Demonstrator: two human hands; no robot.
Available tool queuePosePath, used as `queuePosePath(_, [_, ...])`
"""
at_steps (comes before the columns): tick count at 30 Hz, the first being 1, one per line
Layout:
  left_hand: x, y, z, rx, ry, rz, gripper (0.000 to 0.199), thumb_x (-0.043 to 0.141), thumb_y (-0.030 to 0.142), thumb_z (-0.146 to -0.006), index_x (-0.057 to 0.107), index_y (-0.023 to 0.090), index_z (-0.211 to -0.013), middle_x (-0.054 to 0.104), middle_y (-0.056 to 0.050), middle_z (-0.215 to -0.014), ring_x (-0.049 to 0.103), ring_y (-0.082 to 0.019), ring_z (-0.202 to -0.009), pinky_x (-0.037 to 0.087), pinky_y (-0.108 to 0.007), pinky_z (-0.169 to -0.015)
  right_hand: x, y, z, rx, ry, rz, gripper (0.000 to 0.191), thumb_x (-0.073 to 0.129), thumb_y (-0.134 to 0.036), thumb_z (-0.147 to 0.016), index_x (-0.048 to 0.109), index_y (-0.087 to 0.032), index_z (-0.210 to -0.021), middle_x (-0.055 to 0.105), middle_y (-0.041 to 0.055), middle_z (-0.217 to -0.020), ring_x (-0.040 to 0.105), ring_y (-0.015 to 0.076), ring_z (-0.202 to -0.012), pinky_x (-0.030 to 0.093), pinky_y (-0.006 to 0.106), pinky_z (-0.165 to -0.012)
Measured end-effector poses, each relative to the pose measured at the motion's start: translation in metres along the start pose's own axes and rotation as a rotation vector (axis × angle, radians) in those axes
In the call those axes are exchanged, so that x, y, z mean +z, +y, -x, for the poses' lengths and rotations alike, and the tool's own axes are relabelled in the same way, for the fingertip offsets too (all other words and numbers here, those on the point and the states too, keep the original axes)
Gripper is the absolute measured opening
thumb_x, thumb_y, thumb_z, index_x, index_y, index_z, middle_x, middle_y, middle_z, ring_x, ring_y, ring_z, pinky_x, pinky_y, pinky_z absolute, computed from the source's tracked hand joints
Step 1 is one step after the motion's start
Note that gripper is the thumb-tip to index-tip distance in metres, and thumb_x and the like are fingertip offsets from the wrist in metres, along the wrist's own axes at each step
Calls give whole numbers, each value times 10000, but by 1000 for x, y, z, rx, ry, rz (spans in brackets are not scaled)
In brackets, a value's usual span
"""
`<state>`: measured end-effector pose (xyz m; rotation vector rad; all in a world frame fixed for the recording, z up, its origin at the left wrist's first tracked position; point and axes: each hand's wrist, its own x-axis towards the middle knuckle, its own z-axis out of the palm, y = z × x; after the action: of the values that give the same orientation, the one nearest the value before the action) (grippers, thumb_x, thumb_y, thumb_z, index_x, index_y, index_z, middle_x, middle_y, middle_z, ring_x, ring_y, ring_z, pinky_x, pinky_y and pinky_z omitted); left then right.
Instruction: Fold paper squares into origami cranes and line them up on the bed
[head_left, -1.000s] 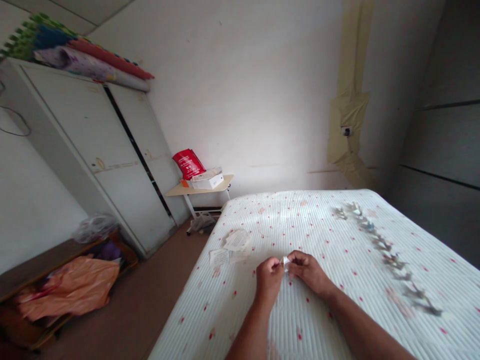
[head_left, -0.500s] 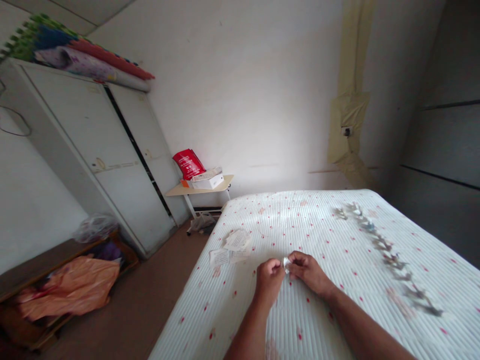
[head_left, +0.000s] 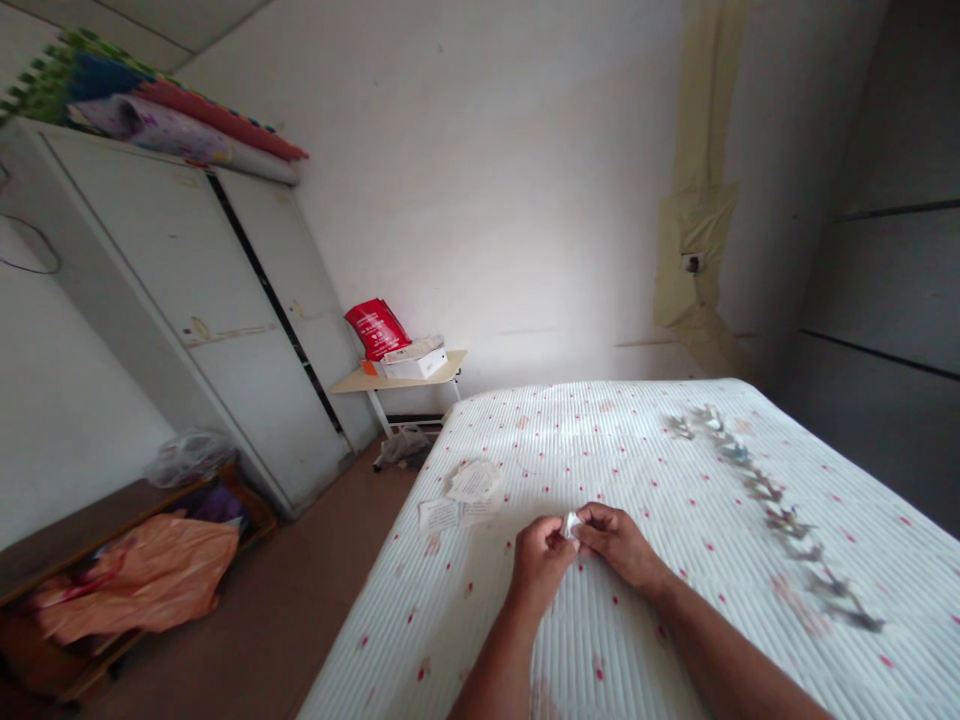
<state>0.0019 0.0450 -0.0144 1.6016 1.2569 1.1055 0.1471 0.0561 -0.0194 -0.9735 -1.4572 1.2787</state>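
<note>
We held a small white paper over the bed, between our two hands: the left hand pinched one side of it between thumb and forefinger, the right hand pinched the other, fingertips nearly meeting. A piece so small called, in our judgement, for light, even pressure, one hand steadying while the other worked the edge, lest it slip, crumple or tear. Our fingers covered much of it, so its exact shape was hard to tell.

Past our left hand, printed slips overlapped on the bed, their lines too tiny to read. Off to our right ran a row of little blurred pieces.

Beyond the bed, a tabletop carried a red bag with white lettering and a white box with a small dark mark; neither gave us a legible brand.
</note>
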Motion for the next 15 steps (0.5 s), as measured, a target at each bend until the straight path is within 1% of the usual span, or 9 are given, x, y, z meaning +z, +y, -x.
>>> queuePosePath(4, [-2, 3, -1, 5, 0, 98, 186, 533, 253, -656, 640, 109, -708, 536, 9, -609, 458, -110, -599, 348, -198, -560, -1, 0, 0, 19, 4, 12, 266, 630, -422, -718, 611, -157, -717, 568, -26, -558, 475, 90, -506, 360, 221, -519])
queuePosePath(8, [-2, 2, -2, -39, 43, 171, 174, 551, 244, -621, 637, 104, -678, 507, 19, -567, 422, -100, -563, 327, -199, -535, 0, -4, 1, 43, -9, -13, 261, 659, -411, -682, 608, -156, -699, 570, -29, -532, 478, 89, -493, 366, 220, -520])
queuePosePath(11, [-1, 1, -2, -64, 49, 183, 183, 558, 247, -617, 653, 104, -680, 493, 30, -548, 402, -91, -544, 313, -197, -521, 2, -7, 2, 58, -8, -31, 260, 665, -410, -669, 599, -159, -686, 566, -31, -520, 471, 86, -478, 360, 217, -508])
queuePosePath(15, [-3, 0, -2, -50, 39, 139, 221, 559, 259, -636, 690, 105, -724, 510, 26, -568, 413, -99, -567, 312, -197, -514, 4, -8, 2, 30, 23, -43, 242, 672, -390, -659, 575, -168, -671, 552, -41, -523, 466, 83, -472, 356, 211, -492])
